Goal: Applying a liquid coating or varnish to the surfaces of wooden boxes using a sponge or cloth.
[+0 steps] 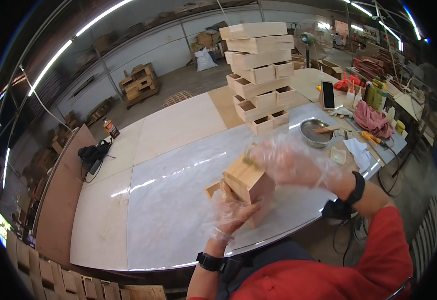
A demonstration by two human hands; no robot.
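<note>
Box [246,182]: tilted on the table [168,165], near edge.
Left hand [231,212]: gloved, clamps the box side.
Right hand [291,162]: pinches a brush [249,156] on top.
Risk: slick gloves, box could slip; stack [259,75] behind leans.

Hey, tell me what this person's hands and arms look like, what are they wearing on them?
Both hands wear thin, clear, crinkly plastic gloves: the left hand and the right hand. Each wrist carries a black band with a small black device, on the left wrist and the right wrist. The right arm has a red sleeve pushed up; the forearms are otherwise bare.
</note>
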